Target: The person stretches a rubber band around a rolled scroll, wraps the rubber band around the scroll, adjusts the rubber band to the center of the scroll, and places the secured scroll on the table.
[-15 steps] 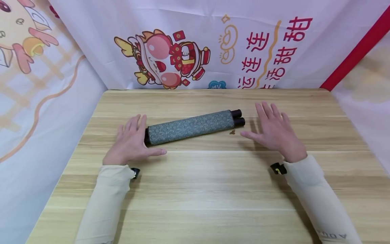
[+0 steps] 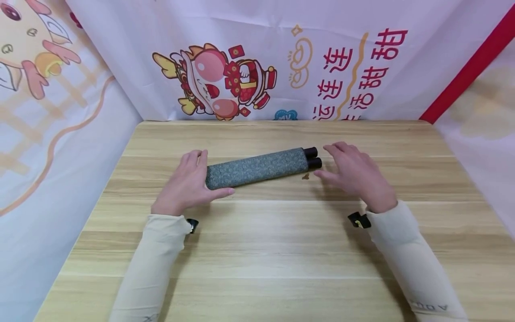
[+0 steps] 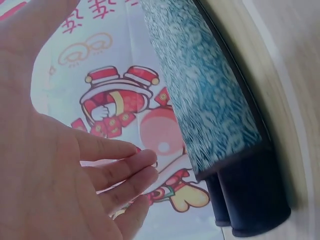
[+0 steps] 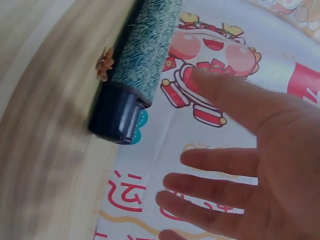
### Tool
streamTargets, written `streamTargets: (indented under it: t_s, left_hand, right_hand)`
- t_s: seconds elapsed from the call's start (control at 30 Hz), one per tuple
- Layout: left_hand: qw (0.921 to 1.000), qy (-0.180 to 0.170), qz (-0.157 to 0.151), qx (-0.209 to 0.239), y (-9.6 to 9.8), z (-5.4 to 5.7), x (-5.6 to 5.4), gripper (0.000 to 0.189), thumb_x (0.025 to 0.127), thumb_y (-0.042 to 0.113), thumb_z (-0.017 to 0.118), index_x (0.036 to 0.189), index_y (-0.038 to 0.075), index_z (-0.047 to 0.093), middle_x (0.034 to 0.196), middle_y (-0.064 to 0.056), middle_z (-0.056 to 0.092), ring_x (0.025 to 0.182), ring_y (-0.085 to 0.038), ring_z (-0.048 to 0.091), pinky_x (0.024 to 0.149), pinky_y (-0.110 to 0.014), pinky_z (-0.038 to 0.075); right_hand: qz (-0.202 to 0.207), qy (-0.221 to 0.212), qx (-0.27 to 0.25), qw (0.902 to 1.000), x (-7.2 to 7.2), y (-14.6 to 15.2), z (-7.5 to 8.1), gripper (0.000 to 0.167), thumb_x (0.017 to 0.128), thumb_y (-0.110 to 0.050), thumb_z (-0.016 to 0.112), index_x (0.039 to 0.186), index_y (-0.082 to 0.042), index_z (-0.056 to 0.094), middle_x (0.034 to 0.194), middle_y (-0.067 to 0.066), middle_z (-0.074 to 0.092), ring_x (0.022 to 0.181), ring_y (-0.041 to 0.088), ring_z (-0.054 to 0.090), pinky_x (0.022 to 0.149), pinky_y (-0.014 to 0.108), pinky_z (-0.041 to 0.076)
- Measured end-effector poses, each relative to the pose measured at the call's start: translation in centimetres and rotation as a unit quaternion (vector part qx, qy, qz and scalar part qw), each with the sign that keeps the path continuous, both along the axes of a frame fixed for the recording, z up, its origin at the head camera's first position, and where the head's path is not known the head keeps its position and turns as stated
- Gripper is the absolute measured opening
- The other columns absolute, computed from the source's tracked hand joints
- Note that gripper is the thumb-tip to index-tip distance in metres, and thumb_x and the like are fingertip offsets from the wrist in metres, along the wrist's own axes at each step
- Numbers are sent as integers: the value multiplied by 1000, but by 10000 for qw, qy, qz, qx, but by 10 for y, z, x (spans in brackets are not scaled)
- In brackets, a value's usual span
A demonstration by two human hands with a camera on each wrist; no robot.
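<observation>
A rolled scroll (image 2: 257, 169) with patterned blue-green cloth lies slightly slanted across the back half of the table. Two black roller ends (image 2: 315, 163) stick out on its right. My left hand (image 2: 186, 184) is at the scroll's left end and hides it in the head view. The left wrist view shows its black ends (image 3: 255, 197) beside loosely bent fingers (image 3: 127, 167) that hold nothing. Just off the right end is my right hand (image 2: 356, 176), thumb and fingers spread apart. Nothing is between them in the right wrist view, where the scroll (image 4: 145, 55) lies beyond the thumb.
A small brown ornament (image 2: 306, 176) lies close to the scroll's front edge near its right end. Behind the wooden table (image 2: 261, 250) hangs a white cloth (image 2: 249, 18) with cartoon prints and red characters. Printed cloth also hangs at the left side.
Both hands have moved inward toward the scroll. The left has shifted right over its left end, and the right has come left to the roller ends with its fingers bending more.
</observation>
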State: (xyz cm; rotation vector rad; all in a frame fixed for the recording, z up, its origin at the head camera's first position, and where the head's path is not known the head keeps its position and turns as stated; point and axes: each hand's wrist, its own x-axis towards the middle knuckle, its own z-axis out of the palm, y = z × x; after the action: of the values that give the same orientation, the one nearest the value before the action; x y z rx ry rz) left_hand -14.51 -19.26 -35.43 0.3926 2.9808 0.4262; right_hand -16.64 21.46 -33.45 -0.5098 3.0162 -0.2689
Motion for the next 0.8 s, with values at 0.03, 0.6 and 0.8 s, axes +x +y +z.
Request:
streamTargets:
  t_s: [0.03, 0.6, 0.8]
  left_hand:
    - [10000, 60, -45, 10, 2, 0, 0, 130, 81, 84, 66, 161, -9, 26, 165, -29, 31, 152, -43, 30, 127, -58, 31]
    - [9948, 511, -403, 778, 44, 4, -8, 62, 99, 42, 71, 137, -4, 56, 133, -17, 60, 128, -34, 52, 115, -50, 46]
    - [9922, 305, -509, 1093, 58, 4, -8, 54, 102, 38, 69, 137, -1, 58, 133, -15, 61, 128, -31, 54, 114, -49, 48]
  right_hand:
    - [5, 19, -4, 10000, 0, -1, 1, 76, 99, -51, 69, 154, -2, 50, 154, 26, 51, 139, 47, 52, 109, 68, 46]
    - [423, -380, -760, 9955, -7, -18, 2, 31, 95, -15, 78, 121, 2, 74, 109, 16, 77, 98, 29, 73, 89, 48, 60]
    - [393, -581, -872, 9937, -9, -23, -2, 23, 95, -10, 78, 115, 0, 77, 106, 14, 77, 92, 24, 72, 85, 45, 61]
